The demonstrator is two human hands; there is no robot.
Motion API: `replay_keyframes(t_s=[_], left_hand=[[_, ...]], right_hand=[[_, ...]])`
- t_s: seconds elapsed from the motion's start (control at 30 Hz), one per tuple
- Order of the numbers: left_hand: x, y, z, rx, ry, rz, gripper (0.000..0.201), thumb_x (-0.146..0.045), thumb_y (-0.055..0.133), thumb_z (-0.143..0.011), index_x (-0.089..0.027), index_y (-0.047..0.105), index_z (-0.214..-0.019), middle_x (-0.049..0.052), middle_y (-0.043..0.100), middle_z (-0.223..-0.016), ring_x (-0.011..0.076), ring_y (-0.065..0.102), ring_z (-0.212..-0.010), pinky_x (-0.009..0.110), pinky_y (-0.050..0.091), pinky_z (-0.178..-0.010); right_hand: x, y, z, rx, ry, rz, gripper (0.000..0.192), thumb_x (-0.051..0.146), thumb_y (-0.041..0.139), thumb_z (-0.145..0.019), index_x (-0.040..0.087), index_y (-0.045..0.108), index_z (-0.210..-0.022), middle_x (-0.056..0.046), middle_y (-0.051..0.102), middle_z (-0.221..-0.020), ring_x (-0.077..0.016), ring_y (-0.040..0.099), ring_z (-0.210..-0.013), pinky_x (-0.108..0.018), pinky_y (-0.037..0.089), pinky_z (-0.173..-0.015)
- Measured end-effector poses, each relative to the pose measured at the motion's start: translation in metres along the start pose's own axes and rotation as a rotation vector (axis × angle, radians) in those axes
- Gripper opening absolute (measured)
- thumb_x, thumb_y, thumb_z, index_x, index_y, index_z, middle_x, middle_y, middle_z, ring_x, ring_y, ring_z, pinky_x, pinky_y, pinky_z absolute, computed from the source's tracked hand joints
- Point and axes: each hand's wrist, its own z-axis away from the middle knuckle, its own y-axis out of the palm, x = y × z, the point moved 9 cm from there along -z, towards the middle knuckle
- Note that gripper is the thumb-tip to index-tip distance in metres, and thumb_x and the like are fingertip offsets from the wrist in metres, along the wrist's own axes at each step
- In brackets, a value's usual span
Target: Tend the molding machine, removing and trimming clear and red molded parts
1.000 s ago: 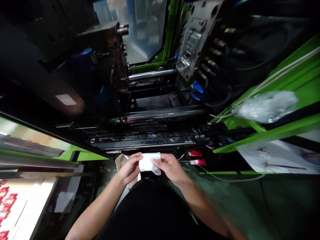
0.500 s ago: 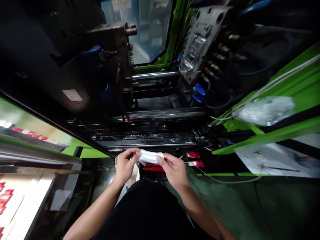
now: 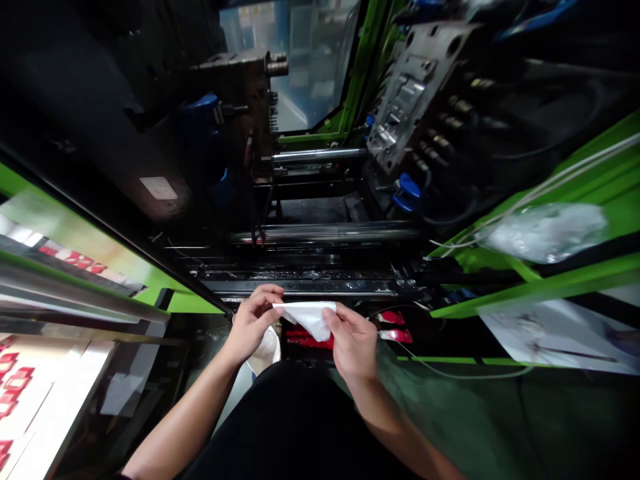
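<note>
In the head view, the left hand (image 3: 251, 328) is pinching one end of a white cloth (image 3: 307, 316) between thumb and fingertips; the right hand (image 3: 355, 343), nearly closed, is gripping the other. The cloth is hanging between them, near the machine bed's (image 3: 300, 287) front edge. Red parts (image 3: 19, 381) are lying inward from the table's (image 3: 65, 380) right edge.

Thick shiny bar (image 3: 325, 232), thinner shiny bar (image 3: 320, 156) behind it. Gray metal block (image 3: 415, 87) with holes, up and right of thick bar. Window (image 3: 310, 73) far above thick bar. White sticker (image 3: 159, 188) left of thick bar. Clear bag (image 3: 550, 230) right of thick bar. Red pieces (image 3: 7, 363) on pale table (image 3: 70, 380), down and left of thick bar.
</note>
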Motion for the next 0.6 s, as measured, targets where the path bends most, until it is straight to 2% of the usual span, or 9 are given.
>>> replay_keyframes(t_s=[0.1, 0.17, 0.2, 0.33, 0.4, 0.5, 0.53, 0.6], left_hand=[[0.034, 0.011, -0.001, -0.061, -0.216, 0.385, 0.024, -0.04, 0.072, -0.092, -0.018, 0.062, -0.093, 0.001, 0.058, -0.086, 0.0139, 0.054, -0.075, 0.023, 0.043, -0.07], [0.048, 0.018, -0.001, -0.101, -0.272, 0.469, 0.029, -0.043, 0.073, -0.091, -0.019, 0.06, -0.099, -0.002, 0.052, -0.078, 0.011, 0.049, -0.067, 0.02, 0.04, -0.063], [0.051, 0.022, -0.001, -0.087, -0.275, 0.471, 0.031, -0.042, 0.075, -0.09, -0.019, 0.059, -0.103, -0.002, 0.054, -0.08, 0.0109, 0.05, -0.068, 0.02, 0.041, -0.064], [0.045, 0.03, -0.001, 0.004, -0.235, 0.451, 0.054, -0.027, 0.084, -0.082, -0.022, 0.052, -0.125, 0.004, 0.066, -0.099, 0.0145, 0.062, -0.08, 0.022, 0.048, -0.071], [0.032, 0.025, 0.0, -0.016, -0.167, 0.435, 0.058, -0.024, 0.084, -0.083, -0.024, 0.05, -0.131, 0.005, 0.067, -0.104, 0.0157, 0.064, -0.086, 0.024, 0.051, -0.076], [0.015, 0.016, 0.001, -0.049, -0.073, 0.386, 0.059, -0.023, 0.082, -0.086, -0.026, 0.05, -0.136, 0.005, 0.067, -0.106, 0.0157, 0.064, -0.092, 0.025, 0.053, -0.08], [0.015, 0.015, 0.0, -0.047, -0.068, 0.373, 0.059, -0.024, 0.082, -0.086, -0.026, 0.051, -0.136, 0.005, 0.067, -0.106, 0.0154, 0.063, -0.091, 0.024, 0.053, -0.079], [0.026, 0.016, -0.001, -0.015, -0.117, 0.362, 0.057, -0.025, 0.082, -0.086, -0.025, 0.053, -0.134, 0.005, 0.066, -0.106, 0.0149, 0.063, -0.088, 0.022, 0.053, -0.075]], right_hand=[[-0.011, 0.007, -0.001, 0.007, 0.122, -0.072, 0.043, 0.033, 0.09, -0.078, 0.022, 0.078, -0.117, -0.01, 0.077, -0.109, -0.0298, 0.073, -0.096, -0.043, 0.063, -0.084], [-0.014, 0.014, -0.003, 0.046, 0.19, -0.128, 0.054, 0.031, 0.093, -0.073, 0.021, 0.074, -0.123, -0.012, 0.075, -0.117, -0.0323, 0.072, -0.105, -0.045, 0.063, -0.089], [-0.014, 0.016, -0.004, 0.058, 0.212, -0.146, 0.056, 0.03, 0.094, -0.072, 0.021, 0.074, -0.124, -0.012, 0.075, -0.119, -0.0326, 0.072, -0.107, -0.045, 0.063, -0.09], [-0.008, 0.015, -0.005, 0.065, 0.243, -0.154, 0.054, 0.027, 0.093, -0.072, 0.021, 0.072, -0.122, -0.011, 0.075, -0.116, -0.0279, 0.072, -0.105, -0.035, 0.062, -0.085], [-0.002, 0.015, -0.004, 0.082, 0.228, -0.158, 0.051, 0.026, 0.092, -0.072, 0.023, 0.07, -0.119, -0.009, 0.076, -0.11, -0.0244, 0.072, -0.096, -0.031, 0.061, -0.079], [0.001, 0.015, 0.0, 0.088, 0.199, -0.24, 0.062, 0.029, 0.091, -0.073, 0.029, 0.062, -0.127, -0.005, 0.076, -0.106, -0.0225, 0.071, -0.087, -0.03, 0.058, -0.07], [-0.007, 0.017, 0.002, 0.1, 0.244, -0.281, 0.061, 0.036, 0.089, -0.076, 0.03, 0.06, -0.129, -0.005, 0.076, -0.106, -0.0236, 0.071, -0.086, -0.031, 0.058, -0.069], [-0.036, 0.028, 0.011, 0.169, 0.446, -0.362, 0.055, 0.057, 0.076, -0.084, 0.026, 0.062, -0.128, -0.008, 0.076, -0.106, -0.0273, 0.072, -0.089, -0.035, 0.058, -0.067]])
